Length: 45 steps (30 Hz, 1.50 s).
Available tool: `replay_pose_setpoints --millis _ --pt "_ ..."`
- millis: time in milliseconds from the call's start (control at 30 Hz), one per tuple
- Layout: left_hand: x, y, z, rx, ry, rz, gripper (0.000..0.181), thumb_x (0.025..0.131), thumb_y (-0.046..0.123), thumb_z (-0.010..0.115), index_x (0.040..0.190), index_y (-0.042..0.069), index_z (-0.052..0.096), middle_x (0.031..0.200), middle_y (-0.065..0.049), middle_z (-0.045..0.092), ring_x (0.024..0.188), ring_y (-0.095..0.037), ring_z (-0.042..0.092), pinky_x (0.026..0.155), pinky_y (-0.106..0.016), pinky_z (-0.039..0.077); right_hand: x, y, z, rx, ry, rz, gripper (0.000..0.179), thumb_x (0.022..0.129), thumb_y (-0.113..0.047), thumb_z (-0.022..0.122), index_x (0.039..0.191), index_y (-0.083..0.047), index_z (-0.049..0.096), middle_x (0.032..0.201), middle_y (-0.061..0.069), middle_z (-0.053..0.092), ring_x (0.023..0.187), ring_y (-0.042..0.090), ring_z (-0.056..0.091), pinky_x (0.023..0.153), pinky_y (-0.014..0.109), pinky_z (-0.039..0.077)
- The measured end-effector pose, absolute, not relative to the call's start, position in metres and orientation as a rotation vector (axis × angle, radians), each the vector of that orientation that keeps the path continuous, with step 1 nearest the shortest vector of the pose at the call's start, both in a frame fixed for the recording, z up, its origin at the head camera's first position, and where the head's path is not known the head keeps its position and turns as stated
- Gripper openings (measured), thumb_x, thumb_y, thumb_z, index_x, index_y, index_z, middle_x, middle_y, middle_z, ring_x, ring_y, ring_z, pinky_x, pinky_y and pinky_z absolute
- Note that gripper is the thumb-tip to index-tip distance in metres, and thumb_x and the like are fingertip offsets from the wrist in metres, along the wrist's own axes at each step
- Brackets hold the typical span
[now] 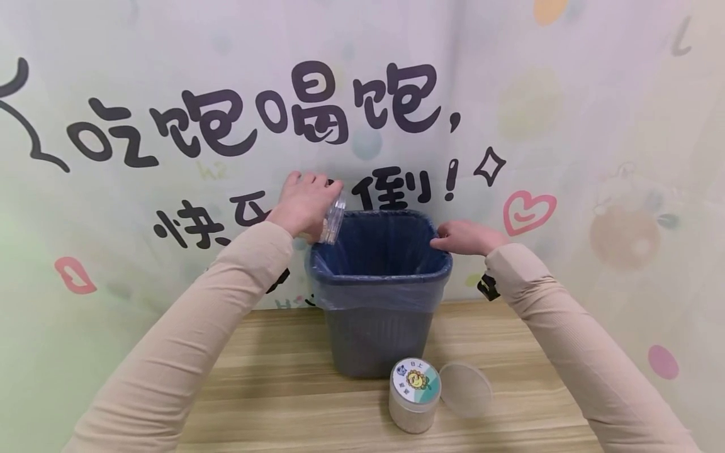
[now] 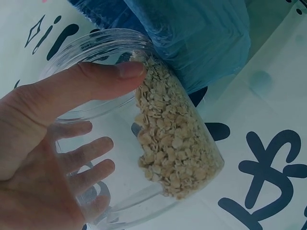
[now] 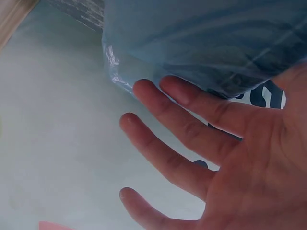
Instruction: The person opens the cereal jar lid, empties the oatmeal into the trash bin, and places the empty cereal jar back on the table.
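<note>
at the bin (image 1: 379,340), left fingers (image 1: 334,187) grip tilted jar (image 1: 337,217)

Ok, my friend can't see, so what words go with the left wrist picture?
A left hand grips a tilted clear jar partly filled with pale flakes, which lie along one side. The jar's mouth is beside a blue plastic liner, with dark writing on a pale background behind.
</note>
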<state>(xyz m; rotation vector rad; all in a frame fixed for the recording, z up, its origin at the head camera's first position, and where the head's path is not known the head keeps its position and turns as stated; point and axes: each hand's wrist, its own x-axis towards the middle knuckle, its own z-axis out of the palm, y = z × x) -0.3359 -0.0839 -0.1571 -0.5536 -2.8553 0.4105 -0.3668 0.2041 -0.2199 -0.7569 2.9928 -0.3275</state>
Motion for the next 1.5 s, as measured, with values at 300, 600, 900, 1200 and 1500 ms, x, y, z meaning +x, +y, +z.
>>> replay_pose_setpoints --millis 300,600,900,1200,1500 --pt "-0.336 -0.08 -0.158 -0.541 -2.84 0.435 0.095 0.055 0.009 0.088 0.138 0.01 0.04 0.135 -0.018 0.045 0.124 -0.037 0.039 0.105 -0.052 0.024 -0.366 0.203 -0.218 -0.761 2.992 -0.264 0.027 0.094 -0.021 0.049 0.085 0.002 0.062 0.078 0.007 0.058 0.074 0.024 0.054 0.073 0.039 0.044" --pt "-0.337 -0.074 -0.159 -0.536 -2.848 0.47 0.093 0.055 0.002 0.082 0.138 0.011 0.039 0.134 -0.018 0.043 0.123 -0.037 0.039 0.105 -0.052 0.023 -0.365 0.201 -0.217 -0.782 2.997 -0.205 0.028 0.094 -0.02 0.049 0.083 0.002 0.063 0.076 0.006 0.059 0.072 0.024 0.055 0.074 0.04 0.046" --pt "-0.336 -0.073 -0.159 -0.527 -2.859 0.467 0.09 0.056 0.0 0.079 0.136 0.01 0.04 0.134 -0.019 0.042 0.123 -0.038 0.038 0.106 -0.053 0.022 -0.364 0.2 -0.216 -0.784 3.0 -0.198 0.028 0.093 -0.02 0.048 0.081 0.001 0.062 0.074 0.005 0.057 0.072 0.023 0.054 0.073 0.039 0.045" --pt "-0.336 -0.076 -0.159 -0.526 -2.871 0.42 0.094 0.054 -0.001 0.081 0.137 0.011 0.038 0.136 -0.019 0.041 0.124 -0.037 0.036 0.107 -0.053 0.019 -0.363 0.2 -0.214 -0.784 2.993 -0.199 0.027 0.093 -0.02 0.048 0.081 0.001 0.062 0.075 0.006 0.058 0.073 0.024 0.055 0.074 0.039 0.045" --pt "-0.333 -0.073 -0.159 -0.538 -2.846 0.442 0.091 0.057 -0.002 0.079 0.138 0.011 0.04 0.134 -0.019 0.043 0.124 -0.038 0.039 0.106 -0.054 0.021 -0.363 0.2 -0.214 -0.795 2.977 -0.204 0.028 0.094 -0.019 0.049 0.084 0.002 0.063 0.076 0.006 0.059 0.072 0.023 0.055 0.074 0.04 0.046"
